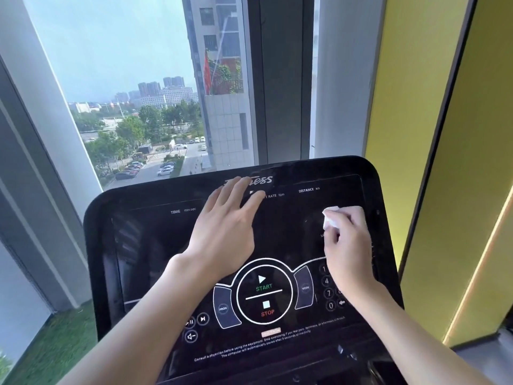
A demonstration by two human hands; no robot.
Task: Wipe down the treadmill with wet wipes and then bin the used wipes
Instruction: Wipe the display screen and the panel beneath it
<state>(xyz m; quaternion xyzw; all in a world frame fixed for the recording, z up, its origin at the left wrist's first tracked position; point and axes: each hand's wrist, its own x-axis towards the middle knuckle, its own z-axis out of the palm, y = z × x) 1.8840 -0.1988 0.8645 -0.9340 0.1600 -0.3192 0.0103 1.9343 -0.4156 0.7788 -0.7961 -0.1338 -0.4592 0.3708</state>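
The treadmill's glossy black console (155,245) fills the lower middle of the head view, with START and STOP controls (264,294) near its lower centre. My right hand (348,245) grips a folded white wet wipe (331,216) and holds it against the upper right part of the screen, below the DISTANCE label. My left hand (224,226) lies flat on the upper middle of the console, fingers straight and spread, covering part of the brand logo. No bin is in view.
A tall window (125,93) stands right behind the console, looking out on buildings and a car park. A yellow wall panel (416,134) rises close on the right. Green artificial turf (63,343) covers the floor at lower left.
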